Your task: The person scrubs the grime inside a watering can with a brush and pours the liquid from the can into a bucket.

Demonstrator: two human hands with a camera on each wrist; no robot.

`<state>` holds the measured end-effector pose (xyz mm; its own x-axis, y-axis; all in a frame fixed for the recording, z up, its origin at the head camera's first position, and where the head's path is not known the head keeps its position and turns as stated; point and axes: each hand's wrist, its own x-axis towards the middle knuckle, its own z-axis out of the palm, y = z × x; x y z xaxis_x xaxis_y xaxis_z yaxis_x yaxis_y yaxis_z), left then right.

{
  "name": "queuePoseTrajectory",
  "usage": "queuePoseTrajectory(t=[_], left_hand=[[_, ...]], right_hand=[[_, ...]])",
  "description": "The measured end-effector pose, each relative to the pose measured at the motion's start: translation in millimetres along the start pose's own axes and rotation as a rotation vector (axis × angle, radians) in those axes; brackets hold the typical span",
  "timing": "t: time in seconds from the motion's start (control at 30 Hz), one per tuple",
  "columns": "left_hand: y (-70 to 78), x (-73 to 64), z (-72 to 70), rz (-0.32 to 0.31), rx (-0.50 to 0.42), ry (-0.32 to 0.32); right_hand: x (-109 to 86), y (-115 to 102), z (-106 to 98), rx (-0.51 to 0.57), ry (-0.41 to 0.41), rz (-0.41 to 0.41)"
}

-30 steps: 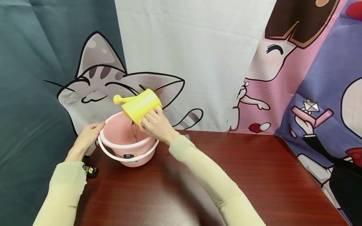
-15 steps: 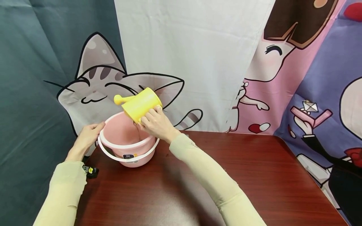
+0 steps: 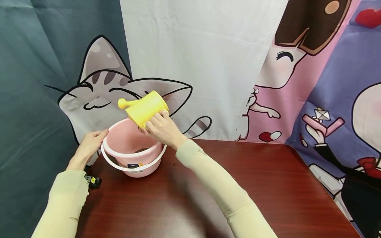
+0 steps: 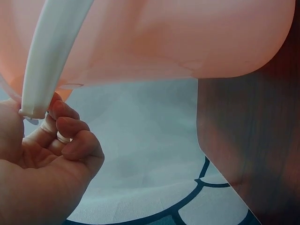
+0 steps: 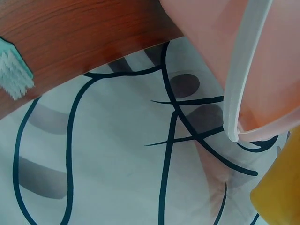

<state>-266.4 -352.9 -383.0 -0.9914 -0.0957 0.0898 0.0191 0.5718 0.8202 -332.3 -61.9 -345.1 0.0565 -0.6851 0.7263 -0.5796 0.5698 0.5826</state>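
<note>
A pink bucket point(image 3: 128, 138) with a white handle point(image 3: 134, 169) stands at the table's back left. My left hand point(image 3: 90, 143) grips its rim on the left side; in the left wrist view the fingers point(image 4: 77, 136) curl beside the handle's end. Over the bucket, my right hand point(image 3: 162, 129) holds a yellow watering can point(image 3: 148, 109) on its underside, tipped with its open top facing down and left. The can's handle is hidden by that hand. Inside the bucket a dark patch point(image 3: 141, 150) shows; I cannot tell what it is.
A teal brush with white bristles point(image 5: 15, 75) lies near the back edge of the brown table point(image 3: 253, 185); my right arm hides it in the head view. A printed cloth point(image 3: 202, 66) hangs right behind the table. A small black device point(image 3: 94, 182) sits at my left wrist.
A thin stream ran from the watering can into the bucket earlier and thinned; now none shows. The head view has shifted slightly. Both hands keep their holds.
</note>
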Motion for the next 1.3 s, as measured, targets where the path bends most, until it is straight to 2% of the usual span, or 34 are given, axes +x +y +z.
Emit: queuePoseTrajectory(t=[0.17, 0.37, 0.67, 0.9, 1.2, 1.3], left_hand=[[0.3, 1.3, -0.3, 0.003, 0.003, -0.008], [-0.3, 4.0, -1.3, 0.005, 0.014, -0.015], [-0.8, 4.8, -4.5, 0.026, 0.030, 0.000], [-0.8, 5.0, -4.6, 0.028, 0.034, -0.012], [-4.8, 0.5, -3.2, 0.010, 0.030, -0.023], [-3.8, 2.1, -3.2, 0.006, 0.033, -0.022]], right_hand=[[0.6, 0, 0, -0.003, 0.007, -0.004], [1.0, 0, 0, -0.004, -0.025, -0.030], [3.4, -1, 0, -0.028, 0.000, -0.067], [3.0, -2, -2, -0.019, -0.016, -0.132], [13.4, -2, -26, -0.047, 0.021, -0.180], [10.5, -4, -16, -0.065, 0.001, -0.165]])
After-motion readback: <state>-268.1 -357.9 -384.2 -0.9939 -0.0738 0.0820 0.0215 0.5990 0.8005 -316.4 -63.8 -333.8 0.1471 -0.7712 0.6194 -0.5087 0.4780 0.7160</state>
